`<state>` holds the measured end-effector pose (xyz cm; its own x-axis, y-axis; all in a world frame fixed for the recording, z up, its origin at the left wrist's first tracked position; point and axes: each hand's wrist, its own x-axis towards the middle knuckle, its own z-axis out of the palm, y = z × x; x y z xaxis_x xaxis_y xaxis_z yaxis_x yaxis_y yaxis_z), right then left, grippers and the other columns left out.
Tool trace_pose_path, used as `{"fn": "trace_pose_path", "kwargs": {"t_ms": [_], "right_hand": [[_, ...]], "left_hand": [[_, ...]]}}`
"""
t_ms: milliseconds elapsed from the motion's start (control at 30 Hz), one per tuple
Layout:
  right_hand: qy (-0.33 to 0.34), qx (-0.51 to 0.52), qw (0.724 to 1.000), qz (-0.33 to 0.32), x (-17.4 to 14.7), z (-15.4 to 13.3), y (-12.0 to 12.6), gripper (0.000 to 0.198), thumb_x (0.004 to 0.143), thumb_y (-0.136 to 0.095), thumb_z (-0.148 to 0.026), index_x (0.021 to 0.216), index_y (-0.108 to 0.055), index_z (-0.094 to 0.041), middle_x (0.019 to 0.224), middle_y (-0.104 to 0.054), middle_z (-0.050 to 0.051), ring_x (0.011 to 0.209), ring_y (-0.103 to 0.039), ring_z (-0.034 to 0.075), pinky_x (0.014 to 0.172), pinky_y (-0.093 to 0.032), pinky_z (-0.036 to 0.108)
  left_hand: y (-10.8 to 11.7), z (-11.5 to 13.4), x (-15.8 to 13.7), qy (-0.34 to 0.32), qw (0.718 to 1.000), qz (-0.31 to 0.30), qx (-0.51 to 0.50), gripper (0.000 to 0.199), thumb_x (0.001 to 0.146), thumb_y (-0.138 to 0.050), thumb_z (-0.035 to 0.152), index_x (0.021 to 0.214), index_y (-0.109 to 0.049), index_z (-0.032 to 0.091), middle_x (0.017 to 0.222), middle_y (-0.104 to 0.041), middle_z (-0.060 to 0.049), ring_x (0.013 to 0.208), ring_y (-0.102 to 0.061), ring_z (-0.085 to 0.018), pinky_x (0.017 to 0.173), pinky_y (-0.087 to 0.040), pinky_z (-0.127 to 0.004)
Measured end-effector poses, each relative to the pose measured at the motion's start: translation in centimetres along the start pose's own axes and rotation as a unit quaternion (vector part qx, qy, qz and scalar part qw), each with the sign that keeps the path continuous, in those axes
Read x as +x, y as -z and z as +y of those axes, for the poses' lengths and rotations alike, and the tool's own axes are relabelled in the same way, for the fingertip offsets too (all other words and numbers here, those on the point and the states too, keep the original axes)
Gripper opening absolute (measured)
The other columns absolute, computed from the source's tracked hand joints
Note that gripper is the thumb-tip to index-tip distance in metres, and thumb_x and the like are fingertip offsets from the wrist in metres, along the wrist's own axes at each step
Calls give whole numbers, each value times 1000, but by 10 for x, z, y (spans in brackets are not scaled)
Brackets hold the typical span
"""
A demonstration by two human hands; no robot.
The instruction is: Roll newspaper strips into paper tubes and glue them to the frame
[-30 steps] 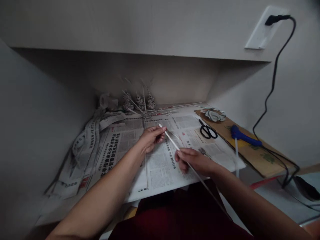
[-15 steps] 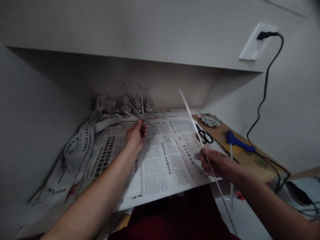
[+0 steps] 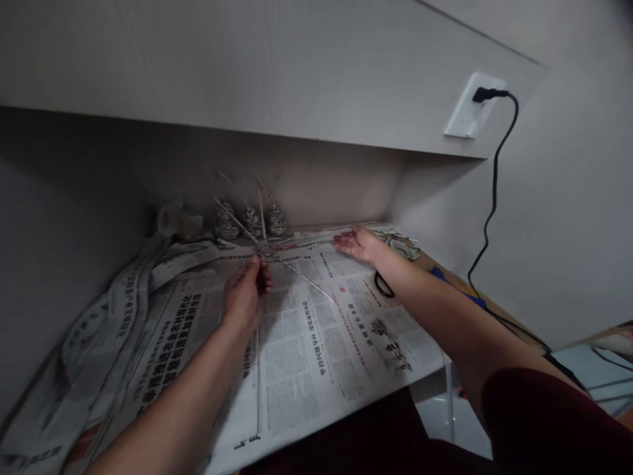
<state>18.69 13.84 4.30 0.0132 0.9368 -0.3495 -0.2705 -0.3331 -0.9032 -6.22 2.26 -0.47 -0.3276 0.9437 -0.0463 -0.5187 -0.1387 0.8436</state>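
Observation:
My left hand (image 3: 246,287) pinches the near edge of a small woven hub of rolled newspaper sticks (image 3: 264,249). Several thin sticks radiate from this hub like spokes, one of them reaching down right across the paper. Farther right, my right hand (image 3: 357,243) stretches out with its fingers extended, nothing seen in them. It is beside long rolled paper sticks (image 3: 316,231) that lie along the back. Black scissors (image 3: 384,284) and a blue glue gun (image 3: 462,288) are partly hidden by my right forearm.
Newspaper sheets (image 3: 291,356) cover the tabletop. Behind the hub stand three small woven paper cones (image 3: 251,220). Paper strips (image 3: 131,290) pile up at the left. A grey folded paper piece (image 3: 404,249) lies on cardboard at the right. A black cord runs from the wall socket (image 3: 467,119).
My right hand has moved forward and left to the back of the table, and the long paper stick it held has left it. My left hand stays at the hub. The view has shifted right.

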Motion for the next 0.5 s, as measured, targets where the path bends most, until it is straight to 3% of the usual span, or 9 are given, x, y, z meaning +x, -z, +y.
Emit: {"fn": "trace_pose_path", "kwargs": {"t_ms": [100, 233, 367, 433, 500], "right_hand": [[-5, -69, 997, -14, 14, -12, -13, 36, 97, -39, -41, 100, -57, -10, 74, -64, 10, 60, -63, 18, 56, -54, 32], [28, -146, 984, -94, -11, 19, -38, 36, 97, -44, -35, 80, -62, -9, 60, -60, 5, 47, -59, 13, 44, -48, 23], [49, -64, 940, -332, -66, 61, -60, 40, 92, -51, -45, 74, -61, -11, 57, -61, 3, 49, -63, 15, 42, -48, 21], [5, -47, 892, -450, -92, 74, -67, 44, 87, -55, -53, 76, -62, -10, 61, -65, 5, 51, -64, 15, 44, -51, 22], [-29, -25, 847, -530, -112, 83, -70, 44, 83, -62, -53, 78, -63, -10, 64, -67, 6, 53, -65, 15, 47, -52, 23]], "left_hand": [[1, -2, 2, 6, 1000, -1, 8, 37, 67, -75, 48, 71, -63, 13, 55, -57, 2, 45, -50, -6, 40, -37, -16], [-5, -5, -5, 93, 994, -47, 20, 27, 80, -65, 36, 68, -62, 12, 60, -62, -3, 49, -57, -10, 46, -46, -19], [-12, -7, -25, 207, 969, -137, 2, 18, 87, -53, 20, 77, -65, 12, 72, -68, -7, 65, -65, -13, 66, -55, -26], [-12, -9, -36, 251, 949, -190, 20, 25, 87, -53, 23, 64, -61, 14, 53, -60, -1, 50, -59, -10, 61, -54, -23], [-9, -10, -44, 309, 918, -238, 78, 38, 87, -52, 31, 52, -54, 15, 35, -43, 3, 32, -43, -7, 46, -47, -20]]}}
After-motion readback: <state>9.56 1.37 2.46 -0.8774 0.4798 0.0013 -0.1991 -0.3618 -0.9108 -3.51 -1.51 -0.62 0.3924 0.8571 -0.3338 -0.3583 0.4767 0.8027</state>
